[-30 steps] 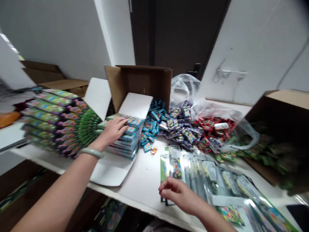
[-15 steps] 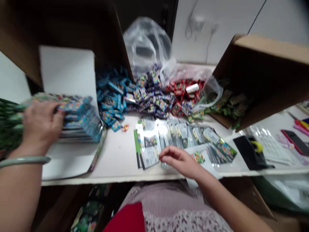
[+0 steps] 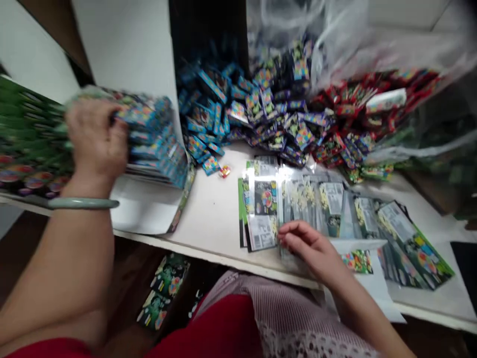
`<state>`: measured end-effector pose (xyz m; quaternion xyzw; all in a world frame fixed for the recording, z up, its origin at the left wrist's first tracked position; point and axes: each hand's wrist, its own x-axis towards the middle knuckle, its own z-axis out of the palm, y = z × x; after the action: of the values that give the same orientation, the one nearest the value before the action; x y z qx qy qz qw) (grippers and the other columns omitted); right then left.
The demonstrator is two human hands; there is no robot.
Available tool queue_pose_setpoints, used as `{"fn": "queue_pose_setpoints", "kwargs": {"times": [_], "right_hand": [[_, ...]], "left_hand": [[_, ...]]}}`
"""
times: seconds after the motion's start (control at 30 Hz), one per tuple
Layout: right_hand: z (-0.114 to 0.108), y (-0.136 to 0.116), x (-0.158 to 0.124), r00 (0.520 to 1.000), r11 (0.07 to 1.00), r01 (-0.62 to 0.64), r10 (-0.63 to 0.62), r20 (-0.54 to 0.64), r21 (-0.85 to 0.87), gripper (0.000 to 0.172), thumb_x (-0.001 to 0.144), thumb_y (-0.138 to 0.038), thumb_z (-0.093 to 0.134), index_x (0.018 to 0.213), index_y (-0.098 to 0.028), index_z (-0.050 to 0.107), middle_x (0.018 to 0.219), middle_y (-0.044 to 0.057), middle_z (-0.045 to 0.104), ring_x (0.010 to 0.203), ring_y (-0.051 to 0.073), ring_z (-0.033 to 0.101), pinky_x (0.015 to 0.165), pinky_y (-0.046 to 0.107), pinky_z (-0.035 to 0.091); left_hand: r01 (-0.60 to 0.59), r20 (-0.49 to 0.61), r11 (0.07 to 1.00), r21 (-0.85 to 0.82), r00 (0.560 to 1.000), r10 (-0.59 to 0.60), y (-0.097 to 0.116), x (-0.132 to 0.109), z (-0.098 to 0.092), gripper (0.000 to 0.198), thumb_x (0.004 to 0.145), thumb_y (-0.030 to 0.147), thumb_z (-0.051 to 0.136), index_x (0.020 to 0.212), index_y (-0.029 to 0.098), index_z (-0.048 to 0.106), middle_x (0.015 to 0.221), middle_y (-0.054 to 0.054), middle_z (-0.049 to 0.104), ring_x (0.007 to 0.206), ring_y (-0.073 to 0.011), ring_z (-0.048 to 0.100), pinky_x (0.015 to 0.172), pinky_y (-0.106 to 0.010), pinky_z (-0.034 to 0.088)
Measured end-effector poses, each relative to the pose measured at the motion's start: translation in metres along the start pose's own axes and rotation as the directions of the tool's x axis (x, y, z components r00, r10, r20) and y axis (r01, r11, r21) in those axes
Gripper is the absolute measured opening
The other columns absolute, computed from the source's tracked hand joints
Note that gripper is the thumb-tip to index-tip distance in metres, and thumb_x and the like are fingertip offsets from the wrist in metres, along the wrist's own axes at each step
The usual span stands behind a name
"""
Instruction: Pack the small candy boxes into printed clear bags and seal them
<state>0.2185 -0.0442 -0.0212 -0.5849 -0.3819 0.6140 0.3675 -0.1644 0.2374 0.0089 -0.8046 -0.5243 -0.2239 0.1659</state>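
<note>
My left hand (image 3: 97,136), with a pale green bangle at its wrist, is closed over packets at the left end of a stack of blue packets (image 3: 158,144). Motion blurs its fingers, and the far side of what they grip is hidden. My right hand (image 3: 315,251) hovers low over clear printed pouches (image 3: 302,199), thumb and fingers curled close together at a pouch edge. Whatever lies between those fingertips is too small to make out. A printed card pouch (image 3: 263,231) with a label lies just left of it.
Heaps of blue packets (image 3: 208,124), purple packets (image 3: 276,124) and red packets (image 3: 372,107) line the back, by clear plastic bags (image 3: 343,35). Green packs (image 3: 28,134) stand at far left. A white-lined open carton (image 3: 149,214) surrounds the stack. The table edge (image 3: 219,258) runs in front.
The view has come closer and turned left, so everything sits farther right and larger. My left hand stays on the packets, my right hand by the pouches.
</note>
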Motion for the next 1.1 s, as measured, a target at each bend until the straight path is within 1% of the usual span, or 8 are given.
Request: {"fn": "queue_pose_setpoints", "kwargs": {"times": [0.23, 0.37, 0.57, 0.7, 0.87, 0.93, 1.0, 1.1], "right_hand": [[0.024, -0.001, 0.018, 0.985, 0.968, 0.144, -0.121, 0.120, -0.208, 0.026, 0.085, -0.046, 0.056, 0.090, -0.021, 0.063, 0.087, 0.004, 0.065, 0.083, 0.020, 0.060, 0.076, 0.032, 0.048], [0.039, -0.066, 0.060, 0.909, 0.842, 0.415, -0.401, 0.114, -0.346, 0.026, 0.083, -0.044, 0.057, 0.091, -0.020, 0.065, 0.092, 0.007, 0.068, 0.087, 0.022, 0.061, 0.080, 0.035, 0.048], [0.116, -0.185, 0.168, 0.659, 0.507, 0.724, -0.710, 0.249, -0.468, 0.028, 0.086, -0.035, 0.057, 0.107, -0.018, 0.063, 0.112, 0.010, 0.066, 0.103, 0.021, 0.061, 0.094, 0.037, 0.045], [0.176, -0.226, 0.230, 0.755, 0.463, 0.627, -0.557, 0.345, -0.626, 0.041, 0.084, -0.037, 0.063, 0.117, -0.013, 0.060, 0.117, 0.014, 0.064, 0.107, 0.023, 0.061, 0.096, 0.038, 0.045], [0.203, -0.234, 0.257, 0.837, 0.510, 0.544, -0.269, 0.477, -0.666, 0.042, 0.061, -0.054, 0.080, 0.075, -0.016, 0.070, 0.075, 0.008, 0.071, 0.076, 0.024, 0.068, 0.079, 0.039, 0.054], [0.200, -0.231, 0.259, 0.825, 0.679, 0.455, -0.077, 0.560, -0.576, 0.046, 0.062, -0.056, 0.078, 0.084, -0.016, 0.071, 0.080, 0.007, 0.073, 0.076, 0.023, 0.069, 0.075, 0.036, 0.055], [0.196, -0.226, 0.259, 0.750, 0.842, 0.291, 0.095, 0.655, -0.455, 0.052, 0.063, -0.052, 0.079, 0.101, -0.017, 0.069, 0.091, 0.006, 0.074, 0.082, 0.022, 0.069, 0.075, 0.034, 0.056], [0.193, -0.219, 0.258, 0.708, 0.907, 0.176, 0.153, 0.690, -0.383, 0.054, 0.063, -0.043, 0.081, 0.108, -0.017, 0.066, 0.096, 0.006, 0.074, 0.085, 0.021, 0.069, 0.077, 0.033, 0.056]], "left_hand": [[0.035, -0.098, 0.992, -0.118, 0.994, -0.047, 0.015, -0.013, -0.012, 0.048, 0.096, 0.049, 0.031, 0.125, 0.017, 0.053, 0.132, -0.010, 0.053, 0.127, -0.0285, 0.041, 0.109, -0.047, 0.028], [0.070, -0.075, 0.987, -0.148, 0.994, -0.081, 0.023, -0.019, -0.019, 0.042, 0.095, 0.043, 0.037, 0.128, 0.021, 0.052, 0.136, -0.010, 0.051, 0.130, -0.0302, 0.038, 0.109, -0.048, 0.027], [0.094, -0.052, 0.977, -0.191, 0.993, -0.105, 0.024, -0.026, -0.022, 0.045, 0.096, 0.041, 0.038, 0.134, 0.020, 0.048, 0.141, -0.011, 0.047, 0.134, -0.0311, 0.031, 0.109, -0.050, 0.025], [0.114, -0.076, 0.970, -0.215, 0.988, -0.133, 0.025, -0.036, -0.022, 0.047, 0.095, 0.043, 0.038, 0.136, 0.022, 0.047, 0.143, -0.012, 0.046, 0.135, -0.0334, 0.030, 0.109, -0.053, 0.024], [0.080, -0.129, 0.966, -0.248, 0.985, -0.114, 0.021, -0.051, -0.013, 0.052, 0.094, 0.048, 0.038, 0.139, 0.022, 0.042, 0.145, -0.013, 0.043, 0.139, -0.0345, 0.026, 0.109, -0.054, 0.024], [0.071, -0.147, 0.960, -0.270, 0.983, -0.114, 0.019, -0.054, -0.010, 0.055, 0.094, 0.049, 0.039, 0.141, 0.021, 0.040, 0.146, -0.014, 0.041, 0.140, -0.0350, 0.024, 0.111, -0.054, 0.021], [0.044, -0.160, 0.952, -0.302, 0.982, -0.096, 0.019, -0.057, -0.012, 0.059, 0.093, 0.052, 0.040, 0.143, 0.021, 0.037, 0.147, -0.015, 0.040, 0.141, -0.0354, 0.023, 0.113, -0.054, 0.018], [0.053, -0.195, 0.914, -0.402, 0.970, -0.142, 0.020, -0.068, -0.021, 0.065, 0.092, 0.056, 0.039, 0.146, 0.021, 0.029, 0.151, -0.015, 0.033, 0.144, -0.0344, 0.016, 0.116, -0.054, 0.013]]}}
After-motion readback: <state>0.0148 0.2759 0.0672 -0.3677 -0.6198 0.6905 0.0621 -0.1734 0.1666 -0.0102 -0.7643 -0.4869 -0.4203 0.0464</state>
